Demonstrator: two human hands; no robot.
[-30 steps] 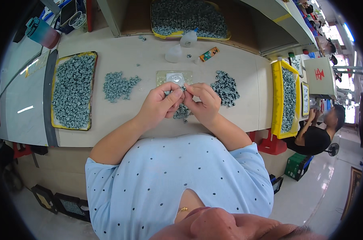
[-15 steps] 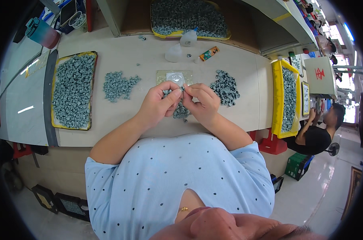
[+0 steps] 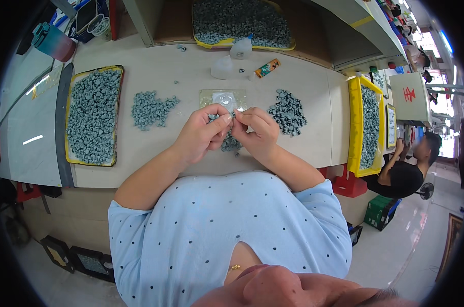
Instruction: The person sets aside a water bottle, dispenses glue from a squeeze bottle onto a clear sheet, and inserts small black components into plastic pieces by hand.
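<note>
head view, l to r: a yellow-rimmed tray (image 3: 68, 110) heaped w/ small grey-green parts sits at the far left of the bench, then a loose pile of the same parts (image 3: 150, 109) lies well apart from the hands. mid-bench, the left hand (image 3: 204, 134) and right hand (image 3: 257, 130) meet fingertip to fingertip just above a small heap of parts (image 3: 231, 143) near the bench edge; both are pinched shut around one tiny grey part (image 3: 234, 114), thumbs and forefingers closed on it, too small to tell its exact shape. just behind the hands lies a clear flat packet (image 3: 222, 98), and past it two whitish squeeze bottles (image 3: 232, 59). right of the hands is a darker pile (image 3: 288, 111), then another yellow tray (image 3: 364, 128) at the bench's right end; a co-worker in a dark top (image 3: 403, 171) sits beyond. judging by this, the step in hand is fitting or checking one piece held btwn both hands. the next move prob calls for a fine fingertip grip, small force, and keeping the piece over the bench so it can't drop.
</note>
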